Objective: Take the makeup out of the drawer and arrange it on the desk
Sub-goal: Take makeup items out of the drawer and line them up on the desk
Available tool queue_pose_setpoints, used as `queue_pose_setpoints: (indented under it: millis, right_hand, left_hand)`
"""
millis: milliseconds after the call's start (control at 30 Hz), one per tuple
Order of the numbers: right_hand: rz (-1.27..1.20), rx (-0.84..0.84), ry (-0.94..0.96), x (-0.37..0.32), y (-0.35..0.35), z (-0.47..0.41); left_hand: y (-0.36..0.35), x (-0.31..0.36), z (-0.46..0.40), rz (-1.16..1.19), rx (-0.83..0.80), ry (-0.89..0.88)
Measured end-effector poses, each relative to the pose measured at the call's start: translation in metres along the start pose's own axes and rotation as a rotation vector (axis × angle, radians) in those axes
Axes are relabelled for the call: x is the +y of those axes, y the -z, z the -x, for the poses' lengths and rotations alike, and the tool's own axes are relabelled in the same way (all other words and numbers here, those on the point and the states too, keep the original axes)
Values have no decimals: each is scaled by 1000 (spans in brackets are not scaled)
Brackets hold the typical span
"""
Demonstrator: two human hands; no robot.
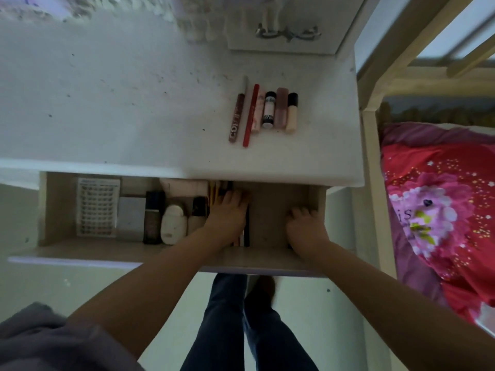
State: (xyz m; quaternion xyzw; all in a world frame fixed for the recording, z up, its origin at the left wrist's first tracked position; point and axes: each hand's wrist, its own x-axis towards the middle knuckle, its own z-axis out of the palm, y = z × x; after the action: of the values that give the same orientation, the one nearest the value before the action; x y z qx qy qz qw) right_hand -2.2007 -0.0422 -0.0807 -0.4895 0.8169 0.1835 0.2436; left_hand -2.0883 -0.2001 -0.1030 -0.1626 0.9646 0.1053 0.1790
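The drawer (270, 257) stands pulled out under the white desk (128, 103). On the desk's right part lie several makeup sticks and tubes in a row (263, 111). My left hand (227, 215) reaches into the drawer's middle, fingers over a bundle of pencils (246, 231); whether it grips any is hidden. My right hand (305, 228) rests in the drawer's bare right part with fingers curled under; nothing shows in it. A dark bottle (153, 218), a white bottle (172, 224), a grey compact (130, 215) and a white lash tray (97, 207) lie left in the drawer.
A bed frame (372, 167) with a pink-red flowered cover (439, 210) stands right beside the desk. A small drawer with a metal handle (288, 33) sits at the desk's back. My legs (241, 330) stand below the drawer front.
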Motion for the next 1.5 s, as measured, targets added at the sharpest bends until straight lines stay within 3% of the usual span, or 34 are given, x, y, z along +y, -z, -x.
queue_pose_setpoints:
  millis: [300,400,500,567,700,800,933,1033,1133,1500]
  right_hand:
    - [112,7,46,2,-7,1]
    - [29,105,90,6,-8,3]
    - [-108,180,163,9,-12,11]
    - [-231,197,199,9,-10,20]
    - [-593,300,258,13,28,33]
    - [-865,417,198,32,84,29]
    - [-997,573,18,71,150,-8]
    - [-1003,567,-139,93,171,-49]
    - [-949,508,-226,99,170,-81]
    - [-938,529,-201,87,175,-94]
  left_hand:
    - [-13,8,-2,-40,16,95]
    - [-5,6,-7,40,120,80]
    - [7,8,-8,440,197,76]
    - [20,11,-2,726,97,153]
    - [48,10,15,853,29,99]
    - [99,-6,22,992,122,16]
    - [172,-55,-7,1265,322,151]
    - [194,-80,-52,1191,420,279]
    - [191,-83,-95,1052,417,344]
    - [181,-73,-117,916,351,307]
